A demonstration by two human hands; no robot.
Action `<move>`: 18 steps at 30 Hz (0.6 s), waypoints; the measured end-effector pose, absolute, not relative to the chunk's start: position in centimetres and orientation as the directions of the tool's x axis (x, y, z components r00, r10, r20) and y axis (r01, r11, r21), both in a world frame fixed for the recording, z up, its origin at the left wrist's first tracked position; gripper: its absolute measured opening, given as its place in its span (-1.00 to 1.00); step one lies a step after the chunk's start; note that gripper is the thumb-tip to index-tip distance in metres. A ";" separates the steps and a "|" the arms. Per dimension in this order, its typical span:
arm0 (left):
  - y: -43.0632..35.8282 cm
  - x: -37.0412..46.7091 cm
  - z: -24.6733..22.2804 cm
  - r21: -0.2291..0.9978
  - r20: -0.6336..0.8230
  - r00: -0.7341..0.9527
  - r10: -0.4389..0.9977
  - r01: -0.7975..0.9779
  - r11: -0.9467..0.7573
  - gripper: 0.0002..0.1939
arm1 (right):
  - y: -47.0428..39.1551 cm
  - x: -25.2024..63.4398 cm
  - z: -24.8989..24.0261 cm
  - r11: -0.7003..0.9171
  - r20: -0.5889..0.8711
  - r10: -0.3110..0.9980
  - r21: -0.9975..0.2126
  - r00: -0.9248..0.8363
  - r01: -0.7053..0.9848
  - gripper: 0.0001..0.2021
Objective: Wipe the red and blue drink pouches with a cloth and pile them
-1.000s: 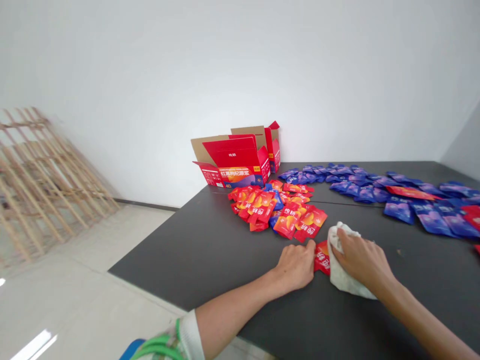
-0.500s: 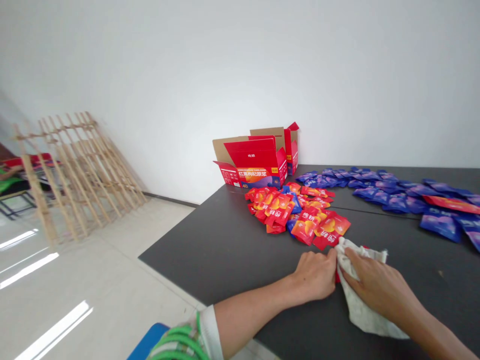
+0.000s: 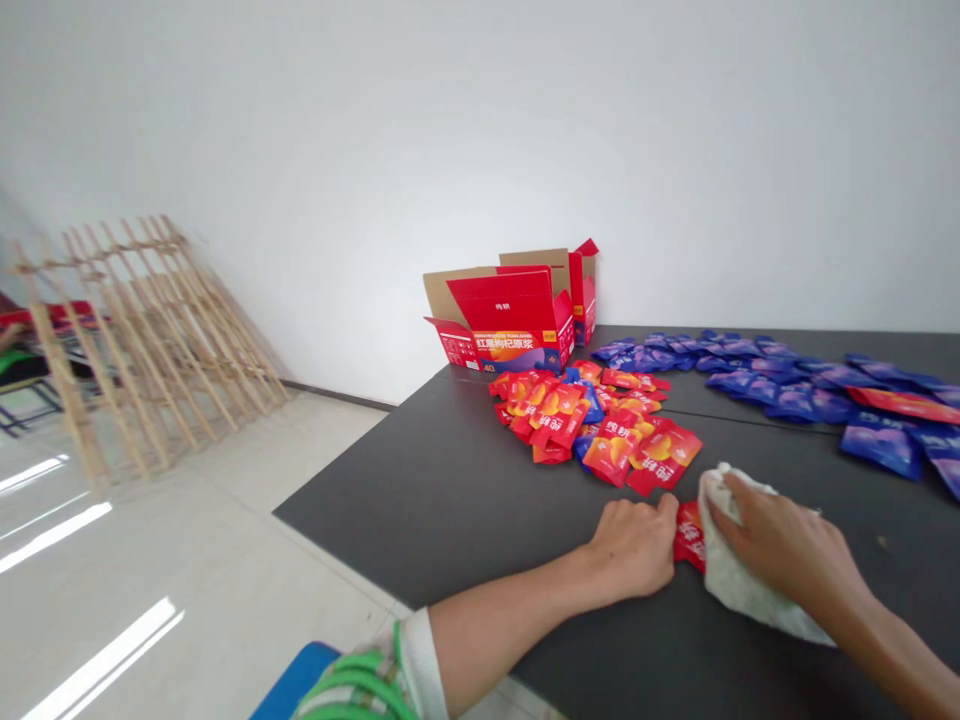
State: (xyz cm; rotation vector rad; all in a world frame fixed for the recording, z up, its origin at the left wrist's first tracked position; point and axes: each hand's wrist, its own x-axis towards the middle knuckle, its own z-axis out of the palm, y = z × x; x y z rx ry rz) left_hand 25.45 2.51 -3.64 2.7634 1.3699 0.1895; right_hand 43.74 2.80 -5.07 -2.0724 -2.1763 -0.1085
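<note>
Near the front of the dark table [image 3: 420,490], my left hand [image 3: 634,548] is closed on the left edge of a red sachet [image 3: 690,535]. A white cloth [image 3: 739,590] is bunched under my right hand [image 3: 784,545], whose fingers grip it and press it on the sachet's right part. The cloth hides that part of the sachet. Just beyond my hands lies a pile of red sachets [image 3: 547,410] with a few blue ones among them. Rows of blue sachets [image 3: 795,385] spread over the far right of the table, with one red sachet [image 3: 904,403] on top.
Two open red cartons [image 3: 510,330] stand at the table's back left, by the white wall [image 3: 337,150]. A wooden lattice frame [image 3: 150,340] leans against the wall on the left. A blue seat edge [image 3: 296,680] shows below my left arm. Part of a person [image 3: 13,350] sits far left.
My right hand has slid the cloth to the right, uncovering the sachet's left part. My left hand keeps its hold in nearly the same place.
</note>
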 end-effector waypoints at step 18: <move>2.5 25.8 -3.1 0.073 0.028 0.570 0.821 0.818 -0.571 -0.78 | 1.6 42.4 -3.2 0.157 0.061 0.986 -0.012 -0.156 0.988 -0.65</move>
